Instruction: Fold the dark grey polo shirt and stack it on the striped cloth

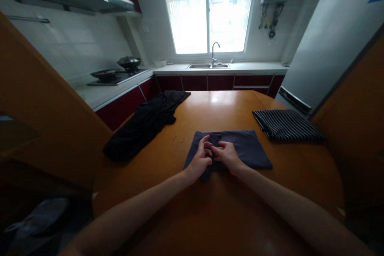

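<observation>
A dark blue-grey folded garment [249, 148] lies flat on the wooden table in front of me, a short end of its cloth hanging past the near edge. Over its left part, my left hand [200, 159] has its fingers curled around a bit of dark cloth. My right hand [227, 155] meets it from the right, thumb and forefinger pinched together at the same spot. The fingers partly hide the cloth between them. Whether it is a collar, a strap or a waistband I cannot make out.
A crumpled black garment [144, 124] lies along the table's left side. A folded black-and-white striped garment [288, 125] rests at the right. The round-ended wooden table [222, 106] stands before a counter with a sink [199, 66] and a stove [120, 77]. A fridge [333, 28] is at right.
</observation>
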Demonstrator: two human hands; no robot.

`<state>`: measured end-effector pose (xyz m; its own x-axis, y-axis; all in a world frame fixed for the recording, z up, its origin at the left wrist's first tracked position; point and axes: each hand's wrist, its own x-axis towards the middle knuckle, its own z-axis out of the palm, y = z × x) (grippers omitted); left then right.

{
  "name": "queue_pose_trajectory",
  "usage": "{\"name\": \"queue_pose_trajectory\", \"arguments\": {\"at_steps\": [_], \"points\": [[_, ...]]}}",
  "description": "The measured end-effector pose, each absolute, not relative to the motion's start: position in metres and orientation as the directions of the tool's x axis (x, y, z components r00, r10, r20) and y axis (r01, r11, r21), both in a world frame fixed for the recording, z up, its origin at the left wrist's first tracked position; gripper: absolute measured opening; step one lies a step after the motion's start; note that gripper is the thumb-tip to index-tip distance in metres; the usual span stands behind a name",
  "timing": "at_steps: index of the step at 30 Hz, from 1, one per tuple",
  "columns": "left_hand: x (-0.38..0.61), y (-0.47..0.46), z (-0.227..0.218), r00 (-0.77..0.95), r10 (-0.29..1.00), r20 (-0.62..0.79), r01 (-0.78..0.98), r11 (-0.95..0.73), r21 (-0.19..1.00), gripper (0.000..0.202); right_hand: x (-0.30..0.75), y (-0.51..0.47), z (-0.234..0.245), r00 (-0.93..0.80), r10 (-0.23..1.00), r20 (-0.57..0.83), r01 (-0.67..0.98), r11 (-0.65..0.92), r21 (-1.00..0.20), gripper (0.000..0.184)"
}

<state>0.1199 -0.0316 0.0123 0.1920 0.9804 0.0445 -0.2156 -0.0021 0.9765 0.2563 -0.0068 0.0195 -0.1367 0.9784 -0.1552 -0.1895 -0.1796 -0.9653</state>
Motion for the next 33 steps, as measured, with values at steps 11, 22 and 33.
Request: {"name": "queue_pose_trajectory", "arguments": {"at_steps": [11,22,33], "points": [[0.081,-0.017,0.044,0.075,0.689,0.721,0.155,-0.722,0.674,0.016,0.298,0.007,0.061,-0.096,0.995,-0.004,-0.219,-0.025,-0.976,0.021],[0.101,-0.023,0.030,0.509,0.717,0.476,0.461,-0.695,0.552,0.053,0.399,0.043,0.073,0.006,0.989,-0.150,-0.033,-0.149,-0.988,0.014],[0.118,-0.030,0.020,0.550,0.702,0.452,0.533,-0.712,0.458,0.070,0.415,0.048,0.080,0.170,0.983,-0.072,0.062,-0.084,-0.995,0.034]]}}
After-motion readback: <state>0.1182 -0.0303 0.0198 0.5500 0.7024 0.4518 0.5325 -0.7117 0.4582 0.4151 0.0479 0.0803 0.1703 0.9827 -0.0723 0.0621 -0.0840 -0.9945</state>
